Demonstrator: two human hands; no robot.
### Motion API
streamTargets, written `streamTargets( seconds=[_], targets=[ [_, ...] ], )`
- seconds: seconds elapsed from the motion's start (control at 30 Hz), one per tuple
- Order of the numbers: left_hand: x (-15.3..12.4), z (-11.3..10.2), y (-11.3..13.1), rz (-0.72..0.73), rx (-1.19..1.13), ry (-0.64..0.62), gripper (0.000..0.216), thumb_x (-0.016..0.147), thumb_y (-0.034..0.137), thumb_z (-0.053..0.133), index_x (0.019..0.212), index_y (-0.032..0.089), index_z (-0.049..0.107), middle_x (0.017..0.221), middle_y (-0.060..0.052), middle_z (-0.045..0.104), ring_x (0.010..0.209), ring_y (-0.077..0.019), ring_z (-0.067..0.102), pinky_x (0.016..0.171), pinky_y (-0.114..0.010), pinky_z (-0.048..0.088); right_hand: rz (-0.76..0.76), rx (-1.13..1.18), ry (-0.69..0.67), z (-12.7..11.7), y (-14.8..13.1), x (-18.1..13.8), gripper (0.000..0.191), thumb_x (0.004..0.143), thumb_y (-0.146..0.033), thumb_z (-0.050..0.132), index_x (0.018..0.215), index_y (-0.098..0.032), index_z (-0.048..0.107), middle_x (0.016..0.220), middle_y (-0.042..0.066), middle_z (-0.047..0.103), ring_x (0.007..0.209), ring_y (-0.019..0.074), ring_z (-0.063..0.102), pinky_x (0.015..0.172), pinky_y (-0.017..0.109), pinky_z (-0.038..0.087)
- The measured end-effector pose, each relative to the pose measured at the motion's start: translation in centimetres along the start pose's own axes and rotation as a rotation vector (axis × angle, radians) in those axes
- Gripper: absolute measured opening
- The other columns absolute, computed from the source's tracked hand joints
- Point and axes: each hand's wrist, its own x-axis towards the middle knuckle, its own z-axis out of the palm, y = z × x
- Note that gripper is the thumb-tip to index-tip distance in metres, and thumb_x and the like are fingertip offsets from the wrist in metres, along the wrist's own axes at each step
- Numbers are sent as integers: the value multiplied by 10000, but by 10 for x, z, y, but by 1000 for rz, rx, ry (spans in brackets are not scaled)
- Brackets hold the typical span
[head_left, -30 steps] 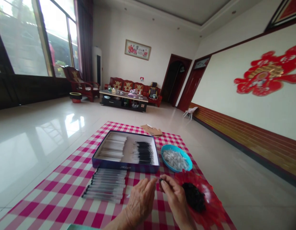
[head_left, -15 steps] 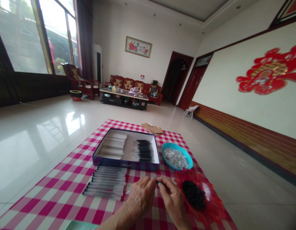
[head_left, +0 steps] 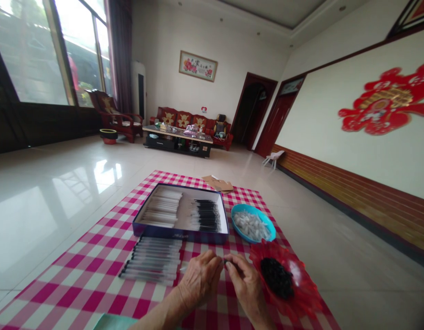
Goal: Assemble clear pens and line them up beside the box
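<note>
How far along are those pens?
Looks done: pens on the checked cloth. In hand: the left hand and right hand pinch a small black piece. Left: a heap of black pieces in the red dish, clear pieces in the blue bowl, more in the box.

Small black pen part (head_left: pixel 226 261) pinched between left hand (head_left: pixel 200 280) and right hand (head_left: pixel 247 285); thin pale pen tip (head_left: pixel 182 269) pokes out past left hand.

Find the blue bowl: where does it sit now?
In the head view, the blue bowl sits on the checked cloth, right of the dark blue box and just beyond the red dish.
</note>
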Motion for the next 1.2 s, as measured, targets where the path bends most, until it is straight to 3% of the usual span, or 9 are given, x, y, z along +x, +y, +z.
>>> streamTargets(
  seconds=[0.6,0.8,0.97,1.2],
  targets=[
    [6,-10,6,-64,139,-21,190,920,182,428,827,222,589,702,-17,553,685,-184,448,647,-314,286,-65,-41,54,-1,0,1,168,834,-273,564,892,-197,702,857,82,711,794,203,689,711,269,574],
    [8,-13,7,-65,133,-27,185,920,187,425,853,223,594,718,-23,551,695,-185,450,658,-318,293,70,98,33,1,-3,-2,209,830,-335,588,952,-191,677,922,91,721,832,223,693,734,297,574],
    [8,-14,7,-64,132,-41,195,918,184,420,819,219,584,715,-25,539,699,-188,443,660,-322,292,178,150,30,1,4,-2,256,802,-407,621,890,-172,673,816,79,722,728,217,684,649,284,567],
    [6,-10,2,-52,133,-49,196,932,210,413,824,226,576,728,-21,533,717,-191,430,674,-324,289,213,126,-19,4,3,-2,284,826,-459,568,859,-187,643,705,36,682,647,193,649,600,271,543]
  ],
)
